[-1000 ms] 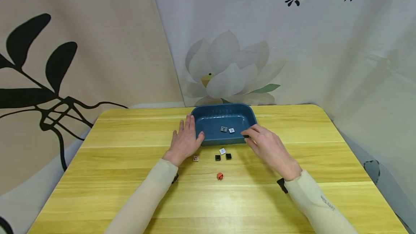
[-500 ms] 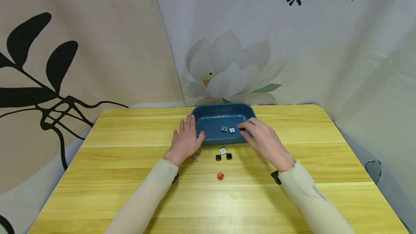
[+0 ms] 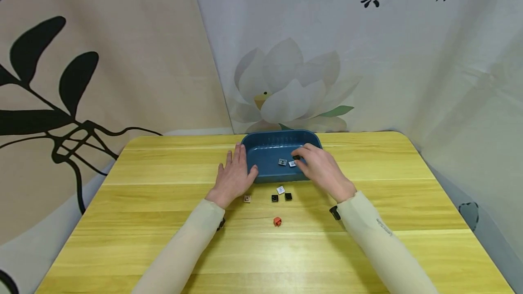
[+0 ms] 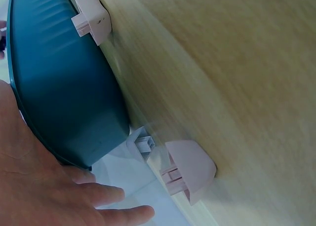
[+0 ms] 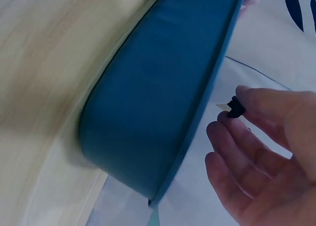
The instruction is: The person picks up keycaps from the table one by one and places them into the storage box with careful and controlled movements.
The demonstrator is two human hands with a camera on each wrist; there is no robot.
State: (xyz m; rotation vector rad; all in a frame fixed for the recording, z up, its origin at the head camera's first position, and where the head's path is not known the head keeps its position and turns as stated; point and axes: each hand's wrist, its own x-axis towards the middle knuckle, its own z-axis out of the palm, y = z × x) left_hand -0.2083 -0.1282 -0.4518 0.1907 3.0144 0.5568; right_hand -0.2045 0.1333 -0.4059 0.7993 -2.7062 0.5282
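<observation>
My right hand (image 3: pixel 320 167) pinches a small black keycap (image 5: pixel 236 107) between thumb and fingertips, over the inside of the blue tray (image 3: pixel 282 179). Below and beside it, a grey keycap (image 3: pixel 282 162) and a white keycap (image 3: pixel 292 164) lie on the tray floor. With straight, spread fingers, my left hand (image 3: pixel 233 177) rests at the tray's left rim. In the left wrist view a pinkish keycap (image 4: pixel 192 171) shows its stem near that hand.
In front of the tray, on the wooden table (image 3: pixel 229 257), lie a pale keycap (image 3: pixel 247 199), a white keycap (image 3: pixel 280 190) and two black keycaps (image 3: pixel 275 198). Nearer sits an orange-red keycap (image 3: pixel 277 222). A printed curtain (image 3: pixel 306 35) hangs behind the table.
My right hand has moved left and slightly away from me, from the tray's right front rim to over its inside, carrying the black keycap. My left hand has stayed put.
</observation>
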